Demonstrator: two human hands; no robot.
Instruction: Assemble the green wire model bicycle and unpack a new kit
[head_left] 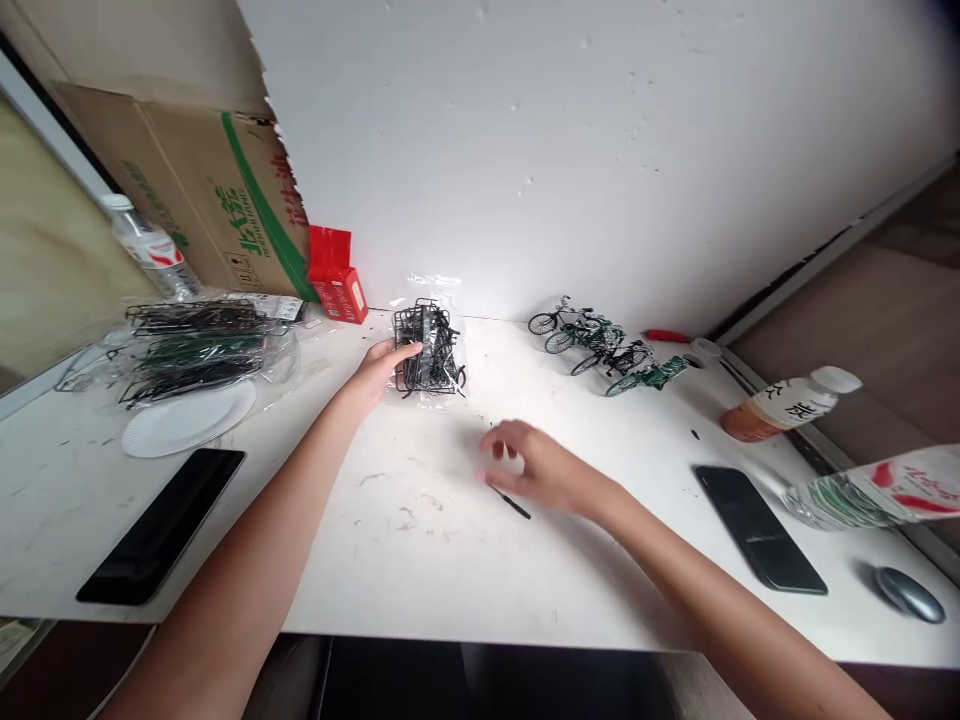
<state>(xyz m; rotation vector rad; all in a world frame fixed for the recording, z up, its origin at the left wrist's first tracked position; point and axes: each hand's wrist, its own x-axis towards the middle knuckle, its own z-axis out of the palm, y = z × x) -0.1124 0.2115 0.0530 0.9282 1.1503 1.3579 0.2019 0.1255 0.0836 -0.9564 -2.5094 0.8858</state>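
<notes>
My left hand (381, 374) grips the left edge of a transparent bag of black model bicycle parts (429, 362), its thumb lying on top. The bag is on the white table near the back wall. My right hand (529, 462) hovers over the table to the right and nearer me, its fingers curved and apart with nothing between them. A thin black stick-like piece (514, 503) lies just beneath that hand; its far end is hidden by the fingers. Several assembled miniature bicycles (592, 345), black and green, stand in a row at the back right.
At the left are more bagged parts (199, 350), a white plate (191, 420), a black tablet-like slab (161, 525), a water bottle (154, 250) and a red box (337, 280). Along the right are a phone (759, 530), a mouse (909, 594), a tea-coloured bottle (787, 405) and another bottle (877, 487).
</notes>
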